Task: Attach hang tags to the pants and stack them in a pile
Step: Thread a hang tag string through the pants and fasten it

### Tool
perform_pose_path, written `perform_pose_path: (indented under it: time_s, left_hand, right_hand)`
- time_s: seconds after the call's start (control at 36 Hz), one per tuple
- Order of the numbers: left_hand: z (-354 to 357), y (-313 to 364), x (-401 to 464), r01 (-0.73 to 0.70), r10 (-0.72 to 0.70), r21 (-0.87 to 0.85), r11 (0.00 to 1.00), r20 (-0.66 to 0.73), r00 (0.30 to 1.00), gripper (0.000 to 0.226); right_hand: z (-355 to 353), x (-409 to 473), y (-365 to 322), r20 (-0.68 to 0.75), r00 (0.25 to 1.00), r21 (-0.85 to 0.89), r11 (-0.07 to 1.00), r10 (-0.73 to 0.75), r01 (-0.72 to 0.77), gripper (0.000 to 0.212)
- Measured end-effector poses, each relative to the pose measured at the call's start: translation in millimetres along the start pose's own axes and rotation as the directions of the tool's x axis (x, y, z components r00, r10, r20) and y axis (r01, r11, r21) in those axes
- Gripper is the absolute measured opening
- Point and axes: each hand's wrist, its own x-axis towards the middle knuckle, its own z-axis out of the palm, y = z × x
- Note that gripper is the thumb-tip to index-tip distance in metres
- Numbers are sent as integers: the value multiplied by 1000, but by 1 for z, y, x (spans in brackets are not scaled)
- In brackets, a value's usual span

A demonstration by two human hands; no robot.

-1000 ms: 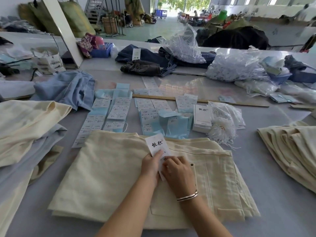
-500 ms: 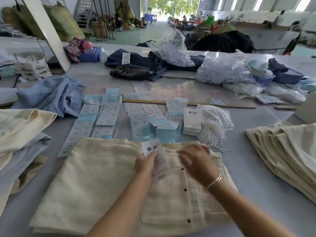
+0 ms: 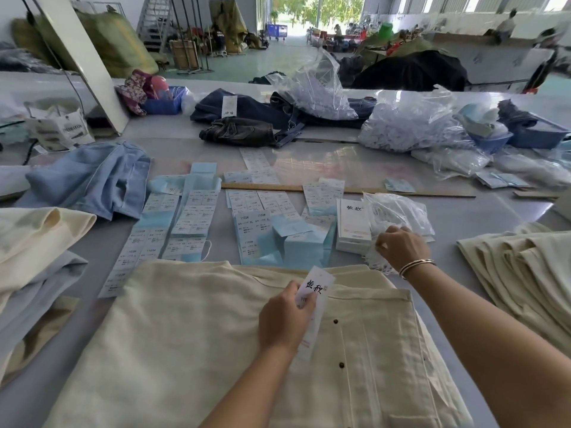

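Folded cream pants (image 3: 191,341) lie flat in front of me, waistband and dark buttons to the right. My left hand (image 3: 282,316) holds a white hang tag (image 3: 315,307) with black characters, upright over the waistband. My right hand (image 3: 401,247) reaches into a bundle of white tag strings (image 3: 378,261) at the mouth of a clear bag (image 3: 398,211); its fingers pinch there. A stack of white hang tags (image 3: 352,223) stands just left of that hand. Folded cream pants (image 3: 525,267) are piled at the right.
Sheets of white and blue labels (image 3: 185,217) cover the table beyond the pants. A wooden ruler (image 3: 401,192) lies across. Blue pants (image 3: 92,177) and a cream and blue heap (image 3: 34,242) sit left. Bags of strings (image 3: 408,125), dark jeans (image 3: 244,118) and blue baskets (image 3: 537,134) stand farther back.
My right hand left the tag on the pants and moved up and right to the bundle of strings. My left hand kept the tag and tilted it upright.
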Motion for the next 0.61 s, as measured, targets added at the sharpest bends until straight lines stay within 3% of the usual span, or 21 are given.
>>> perform_pose_path:
  time_s: [0.08,0.25,0.31,0.39,0.5,0.56,0.61]
  left_hand:
    - [1,0,0,-9,9,3,1000,-2,1000,27]
    - [0,0,0,-8,8,12,1000,17,1000,30]
    - [0,1,0,-3,3,10,1000,10,1000,30]
    - [-1,2,-1,-4,4,8,1000,0,1000,27]
    - [-1,2,-1,-3,3,10,1000,-4,1000,25]
    - [-1,2,-1,0,0,8,1000,-1,1000,24]
    - [-1,2,-1,0,0,7,1000,-2,1000,24]
  right_hand:
    - [2,2,2,-51,991,275,955,124,-106,18]
    - [-4,12,2,-3,933,734,635,361,-243,15]
    - [-4,15,4,39,921,785,558,388,-268,13]
    - [-2,13,8,60,940,735,623,336,-269,15]
    - [6,6,13,56,984,493,853,168,-174,28]
    - [9,3,16,-29,972,478,857,234,-193,29]
    - [9,4,19,-52,918,521,795,394,-311,30]
